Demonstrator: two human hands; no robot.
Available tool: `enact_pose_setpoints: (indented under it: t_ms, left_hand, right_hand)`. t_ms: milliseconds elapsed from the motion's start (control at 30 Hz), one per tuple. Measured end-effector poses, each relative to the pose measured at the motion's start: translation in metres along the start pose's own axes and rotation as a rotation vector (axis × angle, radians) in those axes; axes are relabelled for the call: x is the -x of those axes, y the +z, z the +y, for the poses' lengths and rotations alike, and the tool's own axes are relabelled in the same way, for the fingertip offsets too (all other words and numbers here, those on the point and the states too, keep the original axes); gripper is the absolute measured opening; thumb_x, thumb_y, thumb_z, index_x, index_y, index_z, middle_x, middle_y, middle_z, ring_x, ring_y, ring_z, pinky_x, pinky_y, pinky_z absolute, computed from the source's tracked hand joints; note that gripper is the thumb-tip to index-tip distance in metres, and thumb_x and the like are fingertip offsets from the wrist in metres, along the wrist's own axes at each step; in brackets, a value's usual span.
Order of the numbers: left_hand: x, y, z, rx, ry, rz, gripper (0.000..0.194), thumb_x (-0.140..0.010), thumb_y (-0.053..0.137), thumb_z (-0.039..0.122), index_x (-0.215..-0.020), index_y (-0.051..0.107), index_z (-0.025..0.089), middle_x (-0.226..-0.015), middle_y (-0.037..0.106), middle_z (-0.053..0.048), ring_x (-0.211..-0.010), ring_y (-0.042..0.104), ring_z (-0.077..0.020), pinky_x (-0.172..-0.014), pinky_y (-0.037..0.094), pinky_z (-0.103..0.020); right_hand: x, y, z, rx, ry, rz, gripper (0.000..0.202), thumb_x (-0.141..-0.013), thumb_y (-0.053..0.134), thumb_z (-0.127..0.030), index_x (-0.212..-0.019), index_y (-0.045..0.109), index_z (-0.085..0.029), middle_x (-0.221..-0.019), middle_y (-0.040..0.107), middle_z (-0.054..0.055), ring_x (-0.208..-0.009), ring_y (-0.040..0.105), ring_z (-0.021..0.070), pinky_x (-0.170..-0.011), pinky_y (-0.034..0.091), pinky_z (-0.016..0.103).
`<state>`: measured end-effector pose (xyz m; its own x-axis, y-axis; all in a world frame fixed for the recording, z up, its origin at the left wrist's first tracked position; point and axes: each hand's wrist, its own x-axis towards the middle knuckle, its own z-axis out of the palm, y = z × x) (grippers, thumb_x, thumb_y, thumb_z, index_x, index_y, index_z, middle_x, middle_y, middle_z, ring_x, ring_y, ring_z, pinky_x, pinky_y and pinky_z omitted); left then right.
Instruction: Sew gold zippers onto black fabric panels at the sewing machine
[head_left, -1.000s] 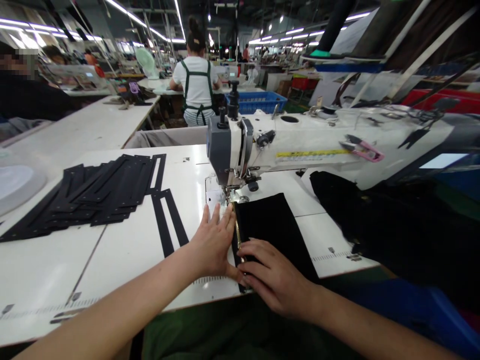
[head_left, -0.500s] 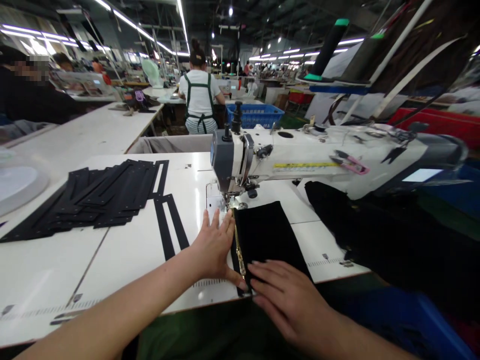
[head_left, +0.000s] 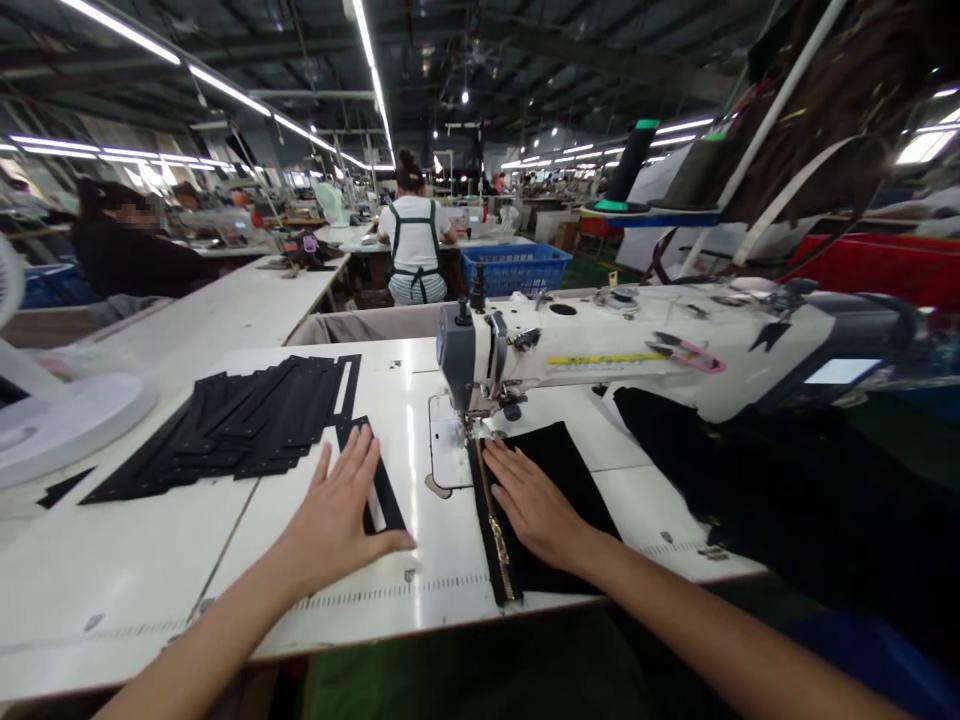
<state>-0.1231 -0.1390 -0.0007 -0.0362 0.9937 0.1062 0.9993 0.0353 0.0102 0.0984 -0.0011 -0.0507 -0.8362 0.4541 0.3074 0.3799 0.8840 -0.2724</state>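
Observation:
My left hand [head_left: 337,505] lies spread over a black slotted strip frame [head_left: 391,492] on the white table, covering part of it. Flat on a black fabric piece [head_left: 559,460], my right hand [head_left: 532,500] has its fingers stretched out beside the gold zipper [head_left: 495,530]. The zipper runs along the fabric's left edge, from the table's front up to the presser foot of the sewing machine [head_left: 480,370]. Left of my left hand is a pile of black slotted pieces [head_left: 247,425] with small holes at their corners.
A white fan base [head_left: 82,425] stands at the left. Dark fabric [head_left: 787,490] hangs off the table at the right. Thread cones [head_left: 630,165] stand behind the machine, and pink-handled snips [head_left: 690,352] lie on its arm. A blue basket [head_left: 517,268] and a co-worker [head_left: 414,240] are ahead.
My left hand has moved left, off the zipper and onto the slotted strip frame. My right hand has slid forward along the fabric towards the presser foot. The camera view has tilted up.

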Motion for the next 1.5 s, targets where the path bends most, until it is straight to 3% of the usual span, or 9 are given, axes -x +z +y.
enact_pose_setpoints:
  t_ms: [133,300,400,567,767,900,1033,1200,1500]
  left_hand:
    - [0.052,0.001,0.004,0.005,0.197,-0.106,0.109,-0.06,0.057,0.067,-0.139,0.01,0.007,-0.141,0.014,-0.024,-0.13,0.013,-0.0379,-0.101,0.015,-0.06]
    - [0.073,-0.008,0.033,0.058,0.261,-0.144,0.087,-0.064,0.057,0.018,-0.14,0.014,0.019,-0.145,0.014,-0.013,-0.132,0.017,-0.0309,-0.103,0.026,-0.051]
    - [0.063,-0.006,0.024,0.106,0.276,-0.086,0.078,-0.067,0.053,0.016,-0.138,0.021,0.018,-0.146,0.011,-0.014,-0.132,0.017,-0.0328,-0.101,0.029,-0.052]
    - [0.029,0.012,-0.001,0.178,0.213,0.089,0.045,-0.081,0.038,0.011,-0.125,0.045,0.016,-0.123,0.05,-0.014,-0.115,0.046,-0.0252,-0.094,0.042,-0.045]
    - [-0.01,0.028,-0.014,0.207,0.147,0.277,0.029,-0.085,0.036,0.014,-0.102,0.06,0.017,-0.112,0.06,-0.01,-0.104,0.056,-0.0226,-0.087,0.05,-0.041]
    - [-0.011,0.023,-0.001,0.264,0.121,0.396,0.025,-0.086,0.042,0.02,-0.105,0.057,0.02,-0.099,0.067,-0.005,-0.084,0.065,-0.0189,-0.076,0.056,-0.033]
    - [-0.018,0.018,0.034,0.325,0.252,0.524,0.032,-0.086,0.042,0.017,-0.116,0.051,0.022,-0.113,0.061,-0.005,-0.097,0.061,-0.0188,-0.083,0.053,-0.032]
    - [-0.047,0.033,0.063,0.184,0.356,0.369,0.028,-0.085,0.037,0.007,-0.104,0.057,0.014,-0.111,0.061,-0.012,-0.102,0.058,-0.0212,-0.087,0.051,-0.036]
    - [-0.058,0.04,0.062,0.161,0.335,0.221,0.029,-0.088,0.031,0.01,-0.101,0.056,0.014,-0.117,0.057,-0.014,-0.111,0.052,-0.0219,-0.094,0.046,-0.044]
  right_hand:
    - [-0.004,-0.002,0.001,0.073,-0.035,-0.003,0.041,-0.089,0.036,-0.021,-0.128,0.043,-0.009,-0.134,0.04,0.015,-0.125,0.034,0.0228,-0.102,0.031,0.045]
    - [-0.007,-0.001,0.002,0.063,-0.035,0.098,0.036,-0.089,0.04,-0.022,-0.121,0.05,-0.011,-0.129,0.047,0.014,-0.119,0.042,0.0244,-0.097,0.037,0.045]
    - [-0.005,0.001,0.004,0.055,-0.023,0.147,0.038,-0.089,0.036,-0.019,-0.124,0.046,-0.005,-0.129,0.046,0.016,-0.12,0.041,0.0243,-0.099,0.035,0.045]
    - [-0.005,0.0,0.01,0.051,-0.04,0.086,0.036,-0.087,0.036,-0.013,-0.119,0.051,-0.004,-0.125,0.051,0.016,-0.116,0.045,0.0239,-0.096,0.04,0.043]
    - [-0.005,-0.003,0.007,0.079,-0.013,0.078,0.038,-0.087,0.038,-0.016,-0.122,0.048,-0.005,-0.13,0.046,0.014,-0.122,0.039,0.0234,-0.101,0.033,0.045]
    - [0.001,-0.002,0.0,0.062,-0.013,0.026,0.042,-0.087,0.037,-0.018,-0.126,0.044,-0.005,-0.135,0.04,0.013,-0.126,0.032,0.0226,-0.105,0.028,0.045]
    - [0.004,-0.004,-0.003,0.032,-0.001,0.03,0.041,-0.086,0.037,-0.016,-0.125,0.046,-0.005,-0.134,0.041,0.014,-0.127,0.032,0.0228,-0.105,0.026,0.044]
    - [0.003,-0.008,-0.001,-0.049,-0.019,0.044,0.044,-0.082,0.04,-0.012,-0.126,0.044,-0.011,-0.133,0.042,0.013,-0.127,0.032,0.023,-0.104,0.028,0.045]
    - [0.003,-0.005,0.002,-0.059,0.005,0.063,0.045,-0.085,0.037,-0.014,-0.13,0.038,-0.007,-0.135,0.04,0.015,-0.127,0.032,0.0221,-0.105,0.027,0.044]
